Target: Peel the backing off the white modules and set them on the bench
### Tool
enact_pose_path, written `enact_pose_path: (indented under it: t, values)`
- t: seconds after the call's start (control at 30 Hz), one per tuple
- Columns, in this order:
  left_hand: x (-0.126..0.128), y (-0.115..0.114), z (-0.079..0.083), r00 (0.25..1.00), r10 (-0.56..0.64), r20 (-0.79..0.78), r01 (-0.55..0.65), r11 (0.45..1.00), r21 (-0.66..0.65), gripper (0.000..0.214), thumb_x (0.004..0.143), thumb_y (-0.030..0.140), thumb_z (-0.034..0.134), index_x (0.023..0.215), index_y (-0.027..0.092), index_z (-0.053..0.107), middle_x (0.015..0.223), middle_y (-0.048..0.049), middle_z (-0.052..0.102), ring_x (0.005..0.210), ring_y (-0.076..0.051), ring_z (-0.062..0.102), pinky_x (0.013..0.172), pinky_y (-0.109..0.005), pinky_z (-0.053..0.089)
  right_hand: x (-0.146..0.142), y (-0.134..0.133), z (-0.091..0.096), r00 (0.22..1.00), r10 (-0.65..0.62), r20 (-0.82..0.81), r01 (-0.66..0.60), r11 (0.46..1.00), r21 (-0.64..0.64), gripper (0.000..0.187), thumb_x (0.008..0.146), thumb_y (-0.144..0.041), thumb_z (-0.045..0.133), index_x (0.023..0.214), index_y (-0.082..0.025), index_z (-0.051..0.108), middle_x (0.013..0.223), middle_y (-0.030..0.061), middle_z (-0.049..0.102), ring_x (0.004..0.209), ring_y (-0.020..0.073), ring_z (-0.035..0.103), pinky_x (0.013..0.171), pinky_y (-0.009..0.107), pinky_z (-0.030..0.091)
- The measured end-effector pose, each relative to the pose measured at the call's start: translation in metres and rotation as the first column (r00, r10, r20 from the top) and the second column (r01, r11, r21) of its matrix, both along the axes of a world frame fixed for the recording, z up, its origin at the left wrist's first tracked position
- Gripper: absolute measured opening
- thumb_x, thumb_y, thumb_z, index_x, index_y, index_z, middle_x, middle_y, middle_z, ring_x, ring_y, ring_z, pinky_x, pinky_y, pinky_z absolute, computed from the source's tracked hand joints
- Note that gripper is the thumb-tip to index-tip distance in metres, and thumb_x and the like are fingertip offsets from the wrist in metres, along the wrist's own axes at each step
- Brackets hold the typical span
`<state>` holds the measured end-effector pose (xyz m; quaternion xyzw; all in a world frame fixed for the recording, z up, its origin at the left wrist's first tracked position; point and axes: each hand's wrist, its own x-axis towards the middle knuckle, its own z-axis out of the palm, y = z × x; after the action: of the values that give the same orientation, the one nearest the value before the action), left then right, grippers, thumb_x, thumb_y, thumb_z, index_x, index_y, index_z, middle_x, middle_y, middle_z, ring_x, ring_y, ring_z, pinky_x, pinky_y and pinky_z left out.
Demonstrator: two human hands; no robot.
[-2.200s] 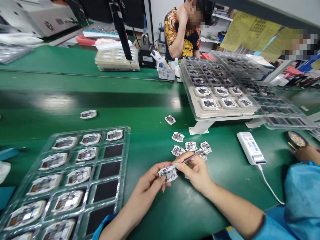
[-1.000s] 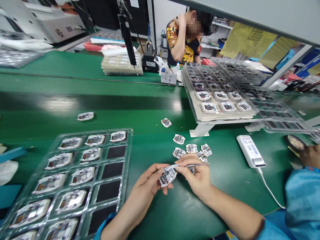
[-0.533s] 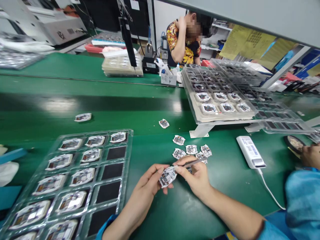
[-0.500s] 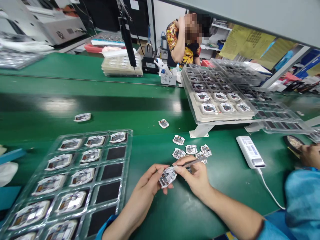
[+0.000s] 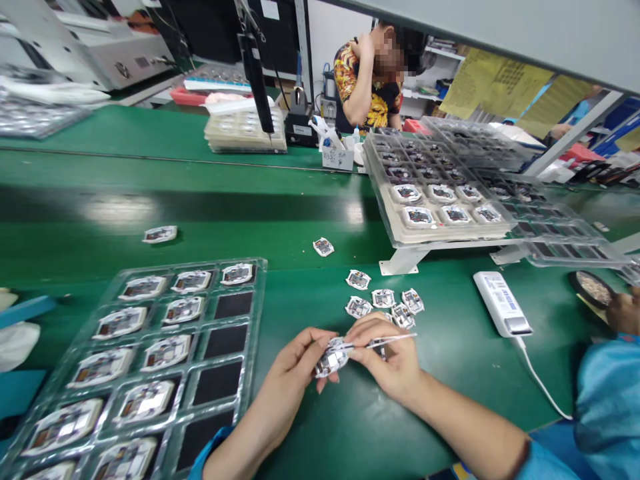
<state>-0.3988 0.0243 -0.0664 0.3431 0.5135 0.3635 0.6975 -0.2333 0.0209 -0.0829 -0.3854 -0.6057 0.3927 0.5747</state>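
My left hand (image 5: 294, 363) pinches a small white-framed circuit part (image 5: 330, 359) just above the green bench. My right hand (image 5: 387, 357) grips thin metal tweezers (image 5: 387, 341), whose tip rests on the part's top edge. Just beyond my hands lie several loose parts of the same kind (image 5: 383, 301). To my left, a clear plastic tray (image 5: 253, 313) has parts in its left and middle columns and dark empty pockets on its right side.
A raised rack holds a tray of parts (image 5: 440, 210) at the right. A white device with a cable (image 5: 501, 303) lies near it. Two single parts (image 5: 160, 234) (image 5: 323, 247) sit on the belt. A co-worker's hand (image 5: 623, 312) is at the right; another person (image 5: 373, 73) sits beyond.
My hands have tipped the part flatter and lowered it slightly, and the tweezers now lie more level. The two single parts on the belt have drifted left.
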Motion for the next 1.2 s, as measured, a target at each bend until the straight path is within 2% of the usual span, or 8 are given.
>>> enact_pose_path:
  t: [0.1,0.27,0.37,0.47,0.7,0.97,1.1,1.2]
  values:
    - [-0.002,0.0,-0.006,1.0,-0.022,-0.009,0.022,1.0,0.006,0.04,0.074,0.054,0.073,0.083,0.015,0.068,0.056,0.0007,0.063,0.051,-0.014,0.052,0.045,-0.023,0.036,0.004,0.001,0.003,0.993,0.014,0.12,-0.036,0.984,0.177,0.005,0.086,-0.022,0.072,0.088,-0.026,0.071,0.083,0.0049,0.079,0.08,0.0235,0.073,0.079,0.044,0.055]
    - [-0.003,0.0,-0.009,0.999,-0.051,-0.014,0.051,0.999,0.001,0.04,0.075,0.055,0.071,0.082,0.016,0.067,0.051,0.0018,0.061,0.048,-0.012,0.048,0.044,-0.022,0.033,0.006,0.003,0.004,0.984,0.028,0.174,-0.07,0.968,0.24,0.009,0.087,-0.019,0.069,0.09,-0.027,0.07,0.083,0.0046,0.08,0.078,0.0226,0.073,0.077,0.043,0.054]
    - [-0.002,0.0,-0.007,0.998,-0.066,-0.012,0.066,0.998,-0.011,0.037,0.076,0.052,0.07,0.082,0.016,0.066,0.052,0.0017,0.061,0.049,-0.012,0.049,0.045,-0.022,0.032,0.005,0.004,0.003,0.99,0.031,0.14,-0.059,0.978,0.199,0.005,0.087,-0.021,0.07,0.087,-0.026,0.071,0.081,0.0046,0.08,0.077,0.0226,0.073,0.076,0.043,0.055]
    - [-0.002,0.0,-0.004,0.997,-0.074,-0.001,0.074,0.997,-0.029,0.035,0.077,0.051,0.069,0.081,0.016,0.066,0.055,0.0016,0.06,0.05,-0.012,0.049,0.045,-0.022,0.033,0.004,0.004,0.002,0.996,0.014,0.09,-0.023,0.994,0.106,0.005,0.088,-0.026,0.07,0.083,-0.025,0.071,0.078,0.0048,0.078,0.076,0.0226,0.073,0.076,0.042,0.056]
    - [-0.002,0.0,-0.001,0.995,-0.098,-0.002,0.098,0.995,-0.036,0.033,0.077,0.049,0.067,0.082,0.016,0.065,0.071,-0.0024,0.068,0.053,-0.013,0.053,0.047,-0.023,0.034,0.004,0.002,0.001,1.0,0.014,0.003,-0.014,0.994,-0.107,0.01,0.088,-0.032,0.069,0.084,-0.022,0.069,0.082,0.0054,0.076,0.076,0.0196,0.073,0.07,0.034,0.059]
    - [-0.003,0.0,-0.004,0.984,-0.166,-0.063,0.165,0.986,-0.007,0.032,0.081,0.049,0.065,0.077,0.018,0.064,0.063,-0.0008,0.065,0.052,-0.013,0.052,0.048,-0.022,0.034,0.006,0.002,0.005,0.996,0.074,0.049,-0.068,0.991,-0.113,0.006,0.089,-0.028,0.067,0.085,-0.023,0.066,0.08,0.0034,0.074,0.075,0.0187,0.072,0.067,0.032,0.059]
    - [-0.004,-0.001,-0.008,0.981,-0.176,-0.082,0.174,0.984,-0.023,0.034,0.079,0.051,0.067,0.077,0.017,0.064,0.06,0.0013,0.062,0.051,-0.012,0.051,0.048,-0.021,0.034,0.007,0.002,0.008,0.986,0.141,0.09,-0.131,0.985,-0.113,0.003,0.09,-0.023,0.066,0.087,-0.022,0.067,0.083,0.0041,0.074,0.068,0.0171,0.071,0.061,0.03,0.059]
    - [-0.004,0.0,-0.009,0.983,-0.17,-0.076,0.168,0.985,-0.036,0.035,0.079,0.052,0.067,0.078,0.017,0.065,0.059,0.0015,0.061,0.051,-0.011,0.049,0.049,-0.021,0.035,0.008,0.003,0.01,0.984,0.168,0.066,-0.158,0.977,-0.14,0.002,0.089,-0.023,0.067,0.087,-0.022,0.067,0.085,0.0038,0.074,0.07,0.0173,0.072,0.063,0.03,0.059]
